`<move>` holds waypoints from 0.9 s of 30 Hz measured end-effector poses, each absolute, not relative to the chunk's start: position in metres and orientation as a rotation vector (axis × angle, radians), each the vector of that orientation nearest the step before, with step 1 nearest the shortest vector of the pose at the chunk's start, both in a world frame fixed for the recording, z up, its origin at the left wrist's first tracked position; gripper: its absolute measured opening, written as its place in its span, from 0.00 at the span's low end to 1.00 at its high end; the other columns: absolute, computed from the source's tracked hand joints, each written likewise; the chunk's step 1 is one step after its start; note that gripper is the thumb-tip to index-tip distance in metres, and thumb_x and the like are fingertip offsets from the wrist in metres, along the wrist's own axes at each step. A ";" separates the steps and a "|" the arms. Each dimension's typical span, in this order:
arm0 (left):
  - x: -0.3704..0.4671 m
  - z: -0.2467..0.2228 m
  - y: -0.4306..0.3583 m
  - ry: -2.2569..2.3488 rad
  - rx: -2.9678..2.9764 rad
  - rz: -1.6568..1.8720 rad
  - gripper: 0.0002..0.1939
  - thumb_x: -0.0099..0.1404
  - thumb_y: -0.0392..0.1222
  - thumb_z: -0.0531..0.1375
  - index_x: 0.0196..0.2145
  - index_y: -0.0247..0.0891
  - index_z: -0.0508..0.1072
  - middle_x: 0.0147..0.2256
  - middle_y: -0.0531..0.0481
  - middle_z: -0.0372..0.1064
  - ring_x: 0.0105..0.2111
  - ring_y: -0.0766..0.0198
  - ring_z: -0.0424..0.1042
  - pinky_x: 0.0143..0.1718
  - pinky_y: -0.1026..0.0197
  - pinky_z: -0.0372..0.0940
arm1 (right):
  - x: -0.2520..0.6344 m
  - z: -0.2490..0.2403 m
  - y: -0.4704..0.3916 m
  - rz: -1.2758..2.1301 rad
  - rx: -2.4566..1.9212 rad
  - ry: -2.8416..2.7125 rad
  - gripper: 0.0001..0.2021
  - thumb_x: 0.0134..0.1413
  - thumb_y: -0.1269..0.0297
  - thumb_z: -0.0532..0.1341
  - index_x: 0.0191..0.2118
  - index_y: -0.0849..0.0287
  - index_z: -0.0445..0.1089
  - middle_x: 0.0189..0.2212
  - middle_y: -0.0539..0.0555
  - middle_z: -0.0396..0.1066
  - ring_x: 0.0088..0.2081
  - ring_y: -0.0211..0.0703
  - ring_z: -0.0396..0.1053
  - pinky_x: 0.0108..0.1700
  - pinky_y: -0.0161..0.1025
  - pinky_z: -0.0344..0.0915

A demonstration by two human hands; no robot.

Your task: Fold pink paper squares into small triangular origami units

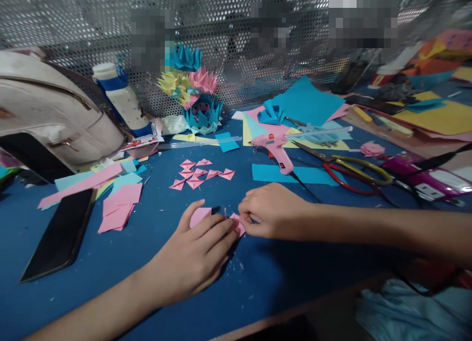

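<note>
A small pink paper piece (238,225) lies on the blue table between my hands, its folds partly hidden by fingers. My left hand (206,250) rests with fingers stretched out, their tips touching that piece and the thumb raised apart. Curled from the other side, my right hand (271,211) has its fingertips closed on the piece's right edge. A flat pink square (201,216) sits partly under my left hand. Just beyond are several folded pink paper triangles (194,173) in a loose group.
A pink glue gun (275,147), a blue paper strip (298,174) and scissors (354,171) lie beyond my right hand. To the left are a phone (61,233) and pink paper pieces (120,208). Folded paper flowers (201,105) stand by the perforated metal panel (236,51).
</note>
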State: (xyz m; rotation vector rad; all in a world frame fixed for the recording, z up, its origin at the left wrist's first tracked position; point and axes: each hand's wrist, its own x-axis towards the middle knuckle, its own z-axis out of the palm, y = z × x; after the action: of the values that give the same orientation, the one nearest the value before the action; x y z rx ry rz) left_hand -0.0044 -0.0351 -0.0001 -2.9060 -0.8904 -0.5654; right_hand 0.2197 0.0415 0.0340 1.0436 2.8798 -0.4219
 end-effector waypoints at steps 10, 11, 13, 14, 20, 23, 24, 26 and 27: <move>-0.011 -0.001 -0.034 -0.843 -3.029 -0.481 0.20 0.75 0.37 0.53 0.62 0.33 0.65 0.56 0.44 0.70 0.57 0.56 0.66 0.68 0.41 0.31 | 0.230 0.036 0.084 -1.289 0.371 2.854 0.11 0.64 0.61 0.61 0.47 0.62 0.73 0.37 0.52 0.69 0.37 0.35 0.66 0.39 0.31 0.61; -0.010 -0.001 -0.034 -0.857 -3.035 -0.463 0.21 0.75 0.38 0.53 0.63 0.34 0.64 0.55 0.43 0.71 0.57 0.55 0.65 0.68 0.41 0.31 | 0.230 0.035 0.088 -1.249 0.310 2.860 0.10 0.65 0.61 0.60 0.46 0.61 0.74 0.37 0.52 0.68 0.38 0.36 0.66 0.40 0.31 0.61; -0.010 -0.001 -0.034 -0.887 -3.037 -0.432 0.23 0.75 0.39 0.53 0.65 0.37 0.62 0.54 0.44 0.70 0.57 0.55 0.65 0.68 0.40 0.32 | 0.228 0.033 0.091 -1.151 0.242 2.866 0.09 0.66 0.62 0.60 0.42 0.60 0.75 0.37 0.51 0.68 0.40 0.36 0.66 0.41 0.32 0.59; -0.009 -0.002 -0.034 -0.902 -3.037 -0.413 0.23 0.75 0.40 0.53 0.65 0.38 0.61 0.53 0.44 0.70 0.57 0.55 0.65 0.68 0.40 0.32 | 0.227 0.032 0.092 -1.110 0.219 2.871 0.08 0.66 0.62 0.60 0.41 0.60 0.75 0.37 0.51 0.68 0.40 0.37 0.66 0.41 0.32 0.59; -0.005 -0.002 -0.034 -0.956 -3.019 -0.418 0.22 0.74 0.40 0.54 0.64 0.41 0.63 0.51 0.47 0.70 0.55 0.56 0.64 0.68 0.43 0.30 | 0.224 0.025 0.091 -0.988 0.180 2.921 0.08 0.67 0.61 0.59 0.40 0.59 0.73 0.37 0.52 0.67 0.41 0.39 0.64 0.38 0.33 0.56; -0.003 -0.003 -0.035 -0.969 -3.008 -0.434 0.22 0.74 0.41 0.55 0.64 0.41 0.63 0.50 0.49 0.70 0.54 0.57 0.64 0.68 0.44 0.28 | 0.224 0.024 0.088 -0.970 0.227 2.926 0.07 0.67 0.64 0.59 0.40 0.59 0.73 0.37 0.52 0.67 0.41 0.39 0.64 0.39 0.33 0.56; -0.002 -0.004 -0.035 -0.972 -3.004 -0.430 0.23 0.74 0.42 0.55 0.64 0.42 0.63 0.50 0.49 0.70 0.54 0.57 0.64 0.68 0.43 0.28 | 0.224 0.024 0.088 -0.968 0.235 2.929 0.06 0.67 0.64 0.60 0.39 0.59 0.73 0.38 0.52 0.67 0.41 0.40 0.64 0.38 0.33 0.56; -0.001 -0.005 -0.036 -0.981 -2.992 -0.420 0.23 0.74 0.42 0.55 0.64 0.42 0.63 0.50 0.49 0.70 0.54 0.57 0.64 0.68 0.43 0.28 | 0.225 0.024 0.087 -0.966 0.237 2.935 0.05 0.66 0.65 0.60 0.39 0.59 0.73 0.38 0.52 0.67 0.42 0.40 0.64 0.38 0.34 0.56; 0.000 -0.006 -0.036 -0.985 -2.984 -0.412 0.23 0.74 0.42 0.55 0.64 0.42 0.63 0.50 0.49 0.70 0.55 0.57 0.64 0.68 0.43 0.28 | 0.225 0.024 0.087 -0.961 0.231 2.941 0.05 0.66 0.65 0.60 0.39 0.59 0.72 0.38 0.52 0.67 0.42 0.40 0.64 0.38 0.34 0.55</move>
State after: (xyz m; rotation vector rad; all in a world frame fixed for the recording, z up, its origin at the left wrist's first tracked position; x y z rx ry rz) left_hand -0.0004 -0.0362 -0.0056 -2.9844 -0.9853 -0.4122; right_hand 0.2248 0.0870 0.0237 0.2306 2.9409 -0.9608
